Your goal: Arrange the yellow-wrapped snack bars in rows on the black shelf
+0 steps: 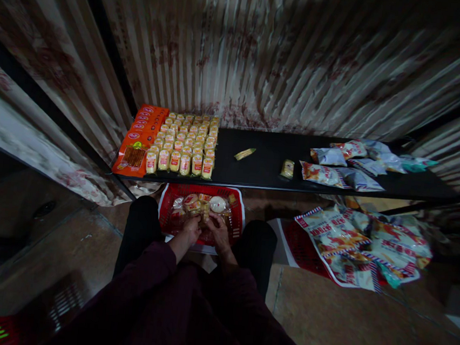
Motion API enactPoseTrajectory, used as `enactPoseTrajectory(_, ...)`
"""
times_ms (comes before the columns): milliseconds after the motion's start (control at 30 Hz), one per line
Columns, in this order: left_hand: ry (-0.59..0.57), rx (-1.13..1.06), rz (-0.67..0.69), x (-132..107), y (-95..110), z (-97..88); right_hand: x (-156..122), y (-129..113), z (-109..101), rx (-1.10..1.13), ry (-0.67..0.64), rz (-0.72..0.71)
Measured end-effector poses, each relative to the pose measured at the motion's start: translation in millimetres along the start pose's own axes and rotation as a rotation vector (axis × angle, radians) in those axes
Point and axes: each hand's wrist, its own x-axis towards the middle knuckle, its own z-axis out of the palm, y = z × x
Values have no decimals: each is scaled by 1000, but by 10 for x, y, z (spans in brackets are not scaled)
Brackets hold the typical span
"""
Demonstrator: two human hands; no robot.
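My left hand [192,228] and my right hand [218,231] are close together over a red basket [242,217] between my knees. The fingers of both hands are closed around a small yellowish wrapped snack cake [205,212], partly hidden by them. Several packaged snacks lie in the basket, among them a round white one [218,204]. Just beyond the basket, neat rows of small wrapped cakes [185,163] stand on a black shelf [254,177].
Orange snack packets [139,136] line the shelf's left end. One wrapped cake [287,169] and a thin packet [244,154] lie mid-shelf. White bags [323,174] lie on the right, above another red basket [302,247] heaped with bags. A striped curtain [224,58] hangs behind.
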Motion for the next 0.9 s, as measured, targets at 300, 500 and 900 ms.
enactPoseTrajectory(300, 36, -26, -30, -166, 73, -19, 30, 134, -81, -71, 87, -69)
enactPoseTrajectory(500, -1, 0, 16, -218, 73, -1, 35, 152, -92, -98, 97, -130)
enactPoseTrajectory(900, -145, 87, 119, -244, 52, 18, 43, 103, -93, -15, 91, -54)
